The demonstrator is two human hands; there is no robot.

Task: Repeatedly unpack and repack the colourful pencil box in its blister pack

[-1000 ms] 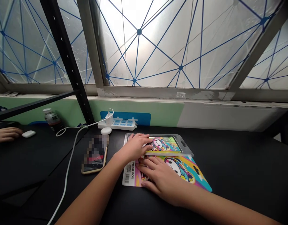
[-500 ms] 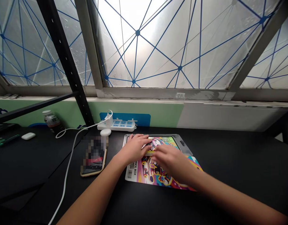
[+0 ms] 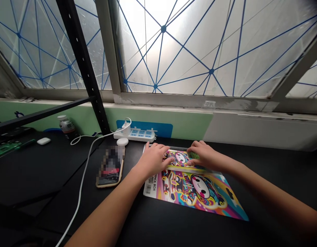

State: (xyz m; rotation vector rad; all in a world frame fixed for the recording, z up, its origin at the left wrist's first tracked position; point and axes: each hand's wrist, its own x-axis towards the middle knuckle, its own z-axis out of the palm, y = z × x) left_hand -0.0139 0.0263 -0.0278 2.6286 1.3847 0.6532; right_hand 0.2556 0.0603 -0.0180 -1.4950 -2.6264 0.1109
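Observation:
A colourful pencil box with a white-faced cartoon figure lies flat, its yellow front edge toward me. It rests over the clear plastic blister and the far part of a bright printed card, which shows the words "PENCIL BOX" and a barcode at its left. My left hand is curled over the box's left end, thumb near the front. My right hand grips the right end, fingers at the back and thumb at the front edge. Both hands partly hide the box's ends and the plastic.
Left of the card lies a phone, with a white oval object behind it. A white cable runs from a power strip toward me. A bottle and a white case stand further left, near a black metal frame.
My right hand has moved away and right, from above the card to the box's right end, uncovering the card's figure. My left hand stays at the left end. The view has shifted slightly.

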